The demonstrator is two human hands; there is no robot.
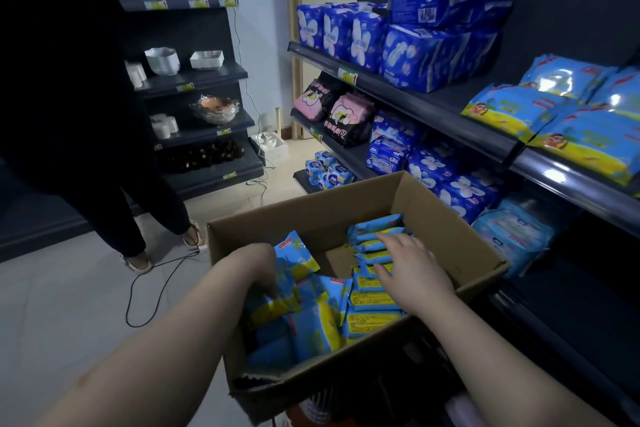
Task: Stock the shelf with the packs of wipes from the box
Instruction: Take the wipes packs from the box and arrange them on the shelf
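Shop shelf (433,111) beside a box (460,243) of wipe packs (374,302); right hand (415,267) rests on them, fingers apart; left hand (259,263) reaches in, fingers hidden.

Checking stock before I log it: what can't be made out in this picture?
Head view:
Left hand: fingers buried among loose packs; grip unclear.
Pack count in the box: both arms and the near wall cover some.
Pack print: too small, blurred.
Wipes on the shelf: cut off by the right edge.
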